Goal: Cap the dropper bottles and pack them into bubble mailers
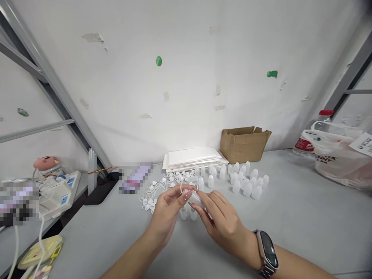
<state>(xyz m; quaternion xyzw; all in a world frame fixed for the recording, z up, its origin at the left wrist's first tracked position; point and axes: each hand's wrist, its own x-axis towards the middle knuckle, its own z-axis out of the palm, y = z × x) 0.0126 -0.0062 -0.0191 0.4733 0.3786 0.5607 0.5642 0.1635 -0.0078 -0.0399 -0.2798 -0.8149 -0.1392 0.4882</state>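
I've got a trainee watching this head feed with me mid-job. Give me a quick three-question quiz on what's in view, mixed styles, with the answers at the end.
1. Multiple choice: what is held between the left hand and the right hand?
a) a pair of scissors
b) a small white bottle
c) a screwdriver

2. True or false: the cardboard box stands to the right of the stack of flat white packs, as the camera sees it.

3. Fill in the missing word: the watch is worn on the person's ____ wrist.

Key: 1. b; 2. true; 3. right.
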